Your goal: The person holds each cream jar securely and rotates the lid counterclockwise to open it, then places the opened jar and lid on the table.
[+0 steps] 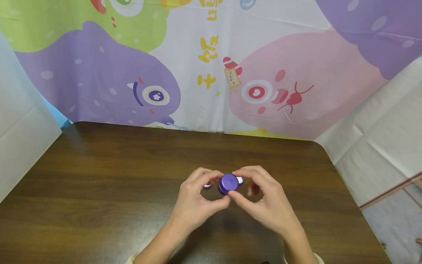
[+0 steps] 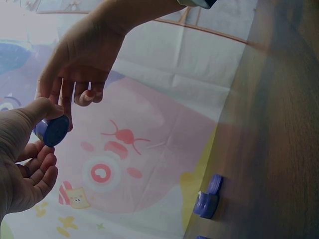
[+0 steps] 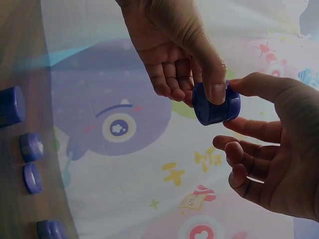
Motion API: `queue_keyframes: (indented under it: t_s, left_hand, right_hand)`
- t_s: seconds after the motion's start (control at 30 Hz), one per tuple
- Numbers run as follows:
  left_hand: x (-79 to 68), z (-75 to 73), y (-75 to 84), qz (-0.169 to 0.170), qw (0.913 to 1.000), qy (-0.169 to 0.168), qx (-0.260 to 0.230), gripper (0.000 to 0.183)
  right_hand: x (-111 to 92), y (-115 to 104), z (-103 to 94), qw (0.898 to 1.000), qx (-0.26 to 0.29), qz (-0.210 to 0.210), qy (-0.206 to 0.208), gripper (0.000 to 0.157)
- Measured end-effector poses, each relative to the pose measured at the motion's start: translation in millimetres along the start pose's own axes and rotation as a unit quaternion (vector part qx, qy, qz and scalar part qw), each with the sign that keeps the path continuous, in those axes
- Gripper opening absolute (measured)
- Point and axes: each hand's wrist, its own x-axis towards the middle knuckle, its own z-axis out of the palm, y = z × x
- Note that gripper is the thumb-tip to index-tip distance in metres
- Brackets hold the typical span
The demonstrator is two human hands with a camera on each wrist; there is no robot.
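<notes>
A small, round purple jar (image 1: 228, 183) is held up over the table between the two hands, its flat purple end facing the head camera. My left hand (image 1: 192, 201) pinches it from the left, with the thumb laid on its side in the right wrist view. From the other side my right hand (image 1: 267, 200) grips the end of the same jar between thumb and index finger, its other fingers loosely bent. A seam runs round the jar (image 3: 212, 105) close to the right fingertips. What is inside it is hidden.
The dark wooden table (image 1: 99, 190) bears several more small purple pieces behind the hands. Among them are a taller purple cylinder (image 3: 11, 106), a short round piece (image 3: 32, 147) and a flat ring-like piece (image 3: 32, 178). A printed cartoon curtain (image 1: 197, 102) hangs along the far edge.
</notes>
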Motion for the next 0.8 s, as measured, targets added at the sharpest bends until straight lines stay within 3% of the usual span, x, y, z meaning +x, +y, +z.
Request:
queue_keyframes:
  t_s: [0.3, 0.6, 0.8]
  left_hand:
    - [-0.2, -0.4, -0.4, 0.003, 1.0000, -0.002, 0.001, 0.037]
    - [-0.7, -0.1, -0.6, 0.003, 1.0000, -0.001, 0.003, 0.035]
    - [-0.5, -0.2, -1.1, 0.005, 1.0000, -0.002, 0.003, 0.037]
  right_hand:
    - [0.0, -1.6, -0.8, 1.000, 0.005, 0.011, 0.004, 0.045]
    - [-0.6, 0.8, 1.2, 1.000, 0.002, 0.001, -0.006, 0.037]
    - [-1.0, 0.5, 0.8, 1.000, -0.001, 0.008, -0.007, 0.052]
